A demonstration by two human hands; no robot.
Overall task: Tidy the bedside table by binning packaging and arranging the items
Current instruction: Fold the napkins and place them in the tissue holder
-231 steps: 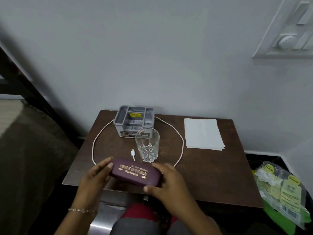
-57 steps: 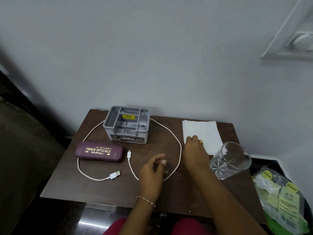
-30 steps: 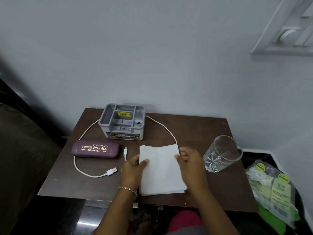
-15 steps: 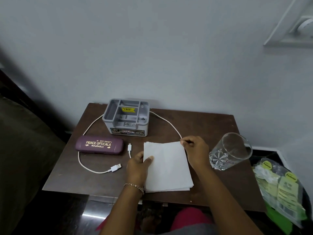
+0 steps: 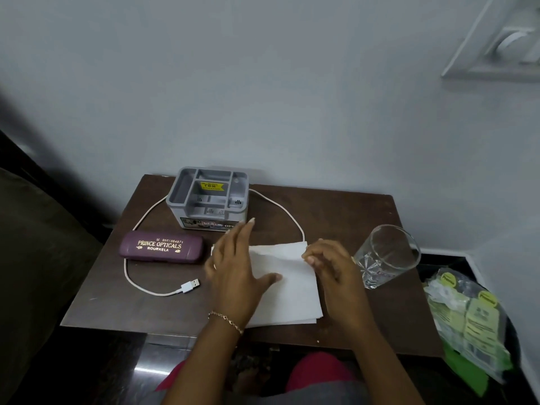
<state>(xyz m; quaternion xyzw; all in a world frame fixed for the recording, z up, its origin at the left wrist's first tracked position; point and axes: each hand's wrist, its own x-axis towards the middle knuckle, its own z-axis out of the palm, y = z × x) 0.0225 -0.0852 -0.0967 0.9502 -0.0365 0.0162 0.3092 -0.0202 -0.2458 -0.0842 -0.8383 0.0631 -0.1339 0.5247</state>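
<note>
Both hands tend the napkin stack (image 5: 292, 290) near the table's (image 5: 350, 211) front edge: left hand (image 5: 233, 270) flat, apparently steadying; right hand (image 5: 328, 260) pinching its far corner, likely squaring it.

Pt of napkins (image 5: 292, 287) hidden under left hand (image 5: 233, 273); switch panel (image 5: 502, 45) cropped top-rt.

Left hand (image 5: 233, 270) with gold chain bracelet (image 5: 226, 318) at wrist, bare forearms, red and grey clothing (image 5: 318, 372)

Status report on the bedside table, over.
Left hand open over white folded paper napkins. Right hand pinches their far right corner. Clear cut-glass tumbler stands close beside it.
</note>
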